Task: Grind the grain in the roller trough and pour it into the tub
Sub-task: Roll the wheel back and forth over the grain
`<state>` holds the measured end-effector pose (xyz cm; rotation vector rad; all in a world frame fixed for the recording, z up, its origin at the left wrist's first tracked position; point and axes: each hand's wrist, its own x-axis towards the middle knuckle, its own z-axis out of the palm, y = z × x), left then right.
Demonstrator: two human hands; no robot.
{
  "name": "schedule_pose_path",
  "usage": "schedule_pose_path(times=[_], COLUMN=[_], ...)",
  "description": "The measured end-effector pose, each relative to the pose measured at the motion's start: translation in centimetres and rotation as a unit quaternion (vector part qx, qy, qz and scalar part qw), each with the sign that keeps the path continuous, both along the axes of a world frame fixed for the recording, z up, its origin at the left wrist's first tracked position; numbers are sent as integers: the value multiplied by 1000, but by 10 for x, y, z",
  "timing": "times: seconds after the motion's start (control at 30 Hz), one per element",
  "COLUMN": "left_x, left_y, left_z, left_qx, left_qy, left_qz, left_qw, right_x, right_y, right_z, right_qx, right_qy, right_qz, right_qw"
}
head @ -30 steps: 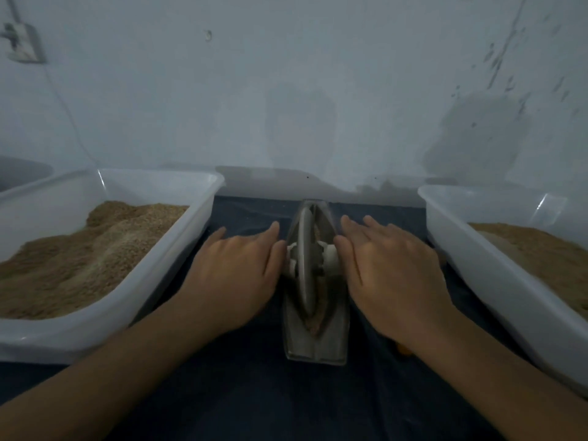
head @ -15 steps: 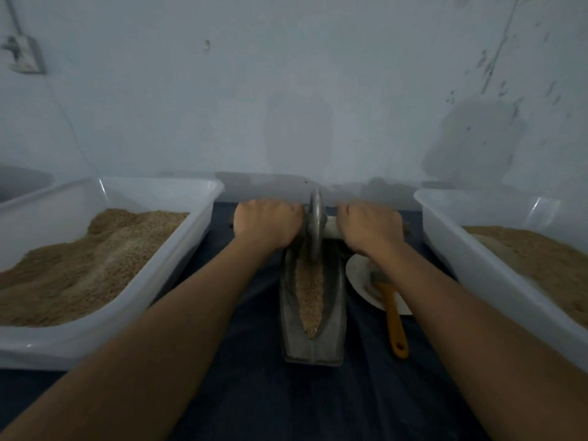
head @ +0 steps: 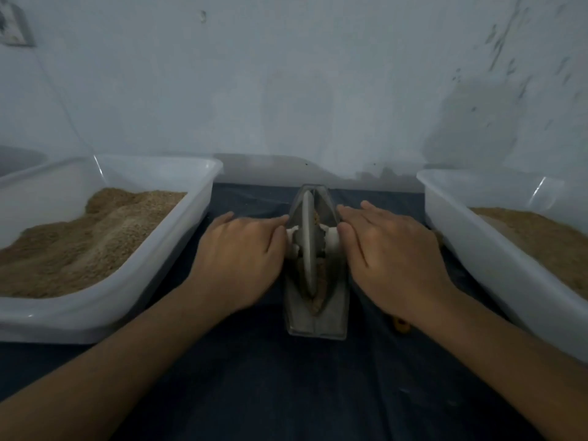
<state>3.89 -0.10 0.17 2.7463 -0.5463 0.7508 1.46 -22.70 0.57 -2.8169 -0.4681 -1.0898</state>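
Note:
A grey metal roller trough (head: pixel 318 323) lies lengthwise on the dark cloth in the middle. Its metal wheel (head: pixel 308 237) stands upright in the groove around mid-length, with brown grain (head: pixel 319 288) beside and in front of it. My left hand (head: pixel 238 253) lies palm-down on the white axle handle left of the wheel, fingers stretched forward. My right hand (head: pixel 391 249) presses the right handle the same way. A white tub (head: pixel 159 163) of grain stands to the left, another white tub (head: pixel 461 211) to the right.
The tip of an orange tool handle (head: pixel 400 324) shows under my right wrist. A pale wall rises right behind the trough. Dark blue cloth (head: pixel 286 393) covers the table toward me. Both tubs stand close to my forearms.
The wheel rolled from the trough's far end back toward me to mid-length. My fingers went from curled around the handles to stretched flat. My right hand now hides the small plate.

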Motion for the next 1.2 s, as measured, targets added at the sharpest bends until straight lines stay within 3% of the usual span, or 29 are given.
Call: schedule_pose_path(times=[0.1,0.17,0.37,0.53,0.7,0.77,0.9,1.03,1.2], left_x=[39,67,114,64,8,-7,10,69,131], left_y=[-10,-19,-36,-24,0,2,-3,-19,-35], left_z=[2,7,21,11,-3,-3,0,8,31], left_qx=[150,177,153,197,25,8,33,162,162], left_qy=[-33,-15,13,-60,-38,-44,-11,1,108], left_qz=[49,70,82,51,2,-9,15,48,65], left_qw=[987,982,985,977,999,999,999,986,979], right_x=[36,72,123,67,8,-5,4,64,123], right_y=[-2,-5,-10,-8,1,0,-3,-3,-7], right_z=[4,7,15,5,3,2,0,9,24], right_qx=[3,-18,-1,-43,-15,-4,-12,-74,-91], right_qy=[34,68,157,85,28,7,18,86,158], right_qz=[-31,-59,-122,-76,-26,-13,-32,-111,-140], right_qw=[999,996,980,993,999,1000,999,987,973])
